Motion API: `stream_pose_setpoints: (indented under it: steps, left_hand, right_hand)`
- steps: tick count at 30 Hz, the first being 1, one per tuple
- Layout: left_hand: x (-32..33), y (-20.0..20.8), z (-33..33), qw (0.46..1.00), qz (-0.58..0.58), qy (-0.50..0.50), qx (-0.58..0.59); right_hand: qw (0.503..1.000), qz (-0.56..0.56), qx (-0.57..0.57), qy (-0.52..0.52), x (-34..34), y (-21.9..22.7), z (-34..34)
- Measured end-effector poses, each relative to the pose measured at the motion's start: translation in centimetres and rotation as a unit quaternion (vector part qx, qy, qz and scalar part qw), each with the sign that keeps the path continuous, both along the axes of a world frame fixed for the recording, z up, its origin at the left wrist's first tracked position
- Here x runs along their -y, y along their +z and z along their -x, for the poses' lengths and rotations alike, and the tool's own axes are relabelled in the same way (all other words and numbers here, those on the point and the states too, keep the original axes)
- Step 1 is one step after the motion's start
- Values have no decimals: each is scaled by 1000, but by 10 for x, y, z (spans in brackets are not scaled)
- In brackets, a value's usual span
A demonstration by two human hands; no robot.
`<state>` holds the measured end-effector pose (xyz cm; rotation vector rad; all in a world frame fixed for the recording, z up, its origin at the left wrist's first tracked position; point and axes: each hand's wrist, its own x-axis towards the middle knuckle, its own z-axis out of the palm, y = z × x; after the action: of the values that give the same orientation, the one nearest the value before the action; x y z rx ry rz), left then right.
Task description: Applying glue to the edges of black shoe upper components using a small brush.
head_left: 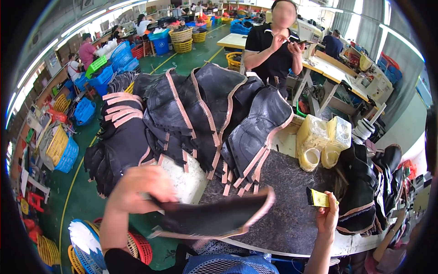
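My left hand (148, 187), blurred by motion, grips one end of a black boot upper (205, 219) with a pinkish-tan edge. The piece hangs over the near edge of the worktable (283, 201), also smeared by movement. In my right hand (327, 217) is a short brush (318, 198) with a yellow handle and dark bristles, held above the dark table surface at the right. Beyond my hands, a heap of similar black uppers (178, 105) with tan edging spreads across the table. Two yellowed, glue-crusted containers (312, 137) with round openings stand right of the heap.
More finished-looking black boot pieces (358, 187) lie at the table's right end. A person (273, 50) stands across the table holding a phone. Baskets (137, 246) sit on the floor at my left. Sewing machines (378, 82) and other workers are farther back.
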<state>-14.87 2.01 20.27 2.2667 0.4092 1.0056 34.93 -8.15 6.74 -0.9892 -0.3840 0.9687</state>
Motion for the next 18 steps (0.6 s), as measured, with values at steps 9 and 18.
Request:
stream_pose_setpoints:
  steps: [9, 18]
  left_hand:
    - [-85, -151, -159, 987, -36, 80, -133]
    - [-58, -161, -191, 938, -177, 220, -202]
  right_hand:
    - [998, -13, 36, -50, 19, 4, -16]
    - [998, -52, -38, 14, -24, -7, -5]
